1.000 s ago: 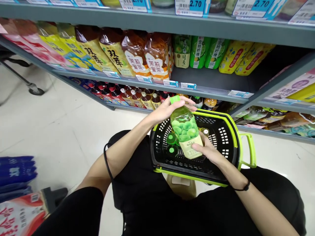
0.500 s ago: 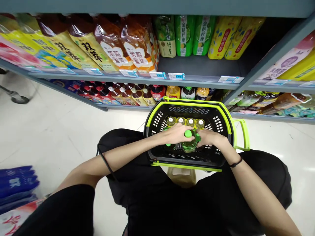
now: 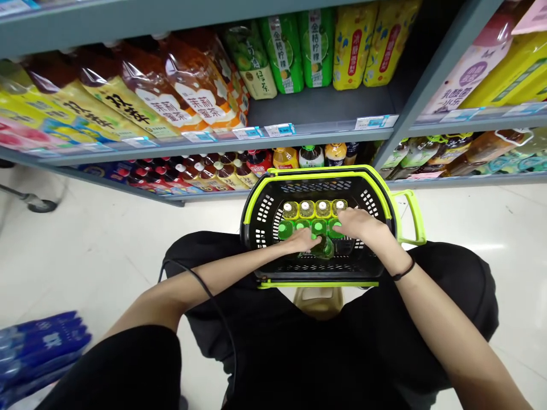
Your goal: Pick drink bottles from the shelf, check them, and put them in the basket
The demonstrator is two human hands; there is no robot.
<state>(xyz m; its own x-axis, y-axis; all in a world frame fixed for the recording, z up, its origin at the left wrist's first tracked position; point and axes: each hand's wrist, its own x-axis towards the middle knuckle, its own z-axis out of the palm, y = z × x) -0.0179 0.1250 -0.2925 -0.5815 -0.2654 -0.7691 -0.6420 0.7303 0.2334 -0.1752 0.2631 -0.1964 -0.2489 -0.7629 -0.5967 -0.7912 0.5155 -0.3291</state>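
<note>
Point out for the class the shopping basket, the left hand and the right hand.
Shopping basket [image 3: 320, 277], head view: its black near rim.
Left hand [image 3: 301, 240], head view: back of the hand.
Right hand [image 3: 359, 223], head view: back of the hand.

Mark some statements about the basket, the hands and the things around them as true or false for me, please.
1. The basket has a row of four white-capped bottles in it. True.
2. The left hand is outside the basket. False: it is inside, at a dark green bottle.
3. The right hand is over the basket. True.
4. The dark band is on the left wrist. False: it is on the right wrist.
5. The blue pack shows at the lower right of the picture. False: it shows at the lower left.
</note>
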